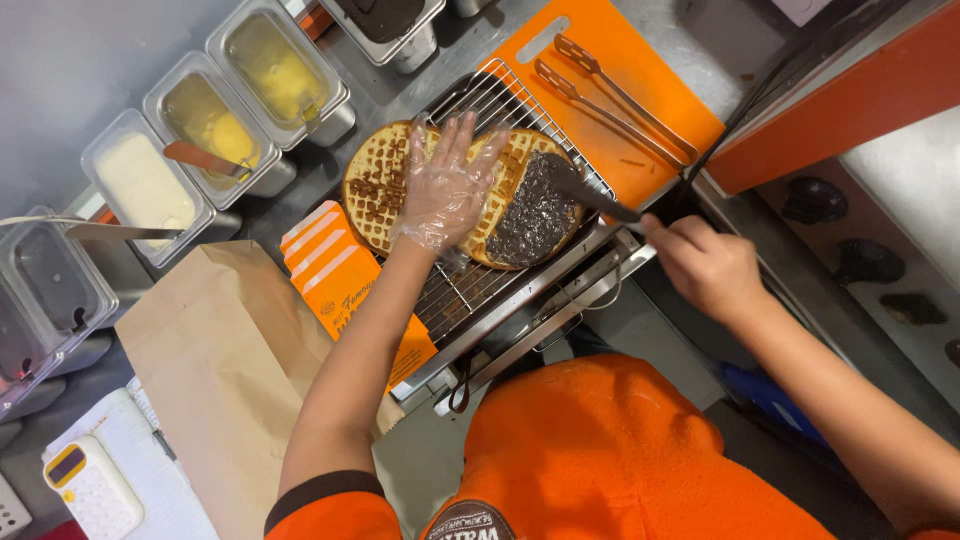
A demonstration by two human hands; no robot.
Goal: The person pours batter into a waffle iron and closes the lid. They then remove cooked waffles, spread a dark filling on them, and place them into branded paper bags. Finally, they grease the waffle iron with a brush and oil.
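Observation:
A round golden waffle [385,180] lies on a wire rack [470,290]. Its right half is covered with dark chocolate spread [535,215]. My left hand [447,185], in a clear plastic glove, presses flat on the middle of the waffle with fingers apart. My bare right hand [705,265] grips the handle of a spreading knife [590,195], whose blade rests on the chocolate-covered half.
Metal tongs [615,100] lie on an orange cutting board [640,130] behind the rack. Steel tubs of white, yellow and dark fillings [210,120] line the left. Orange paper sleeves [340,275], a brown paper bag [220,370] and a calculator [90,490] sit nearer.

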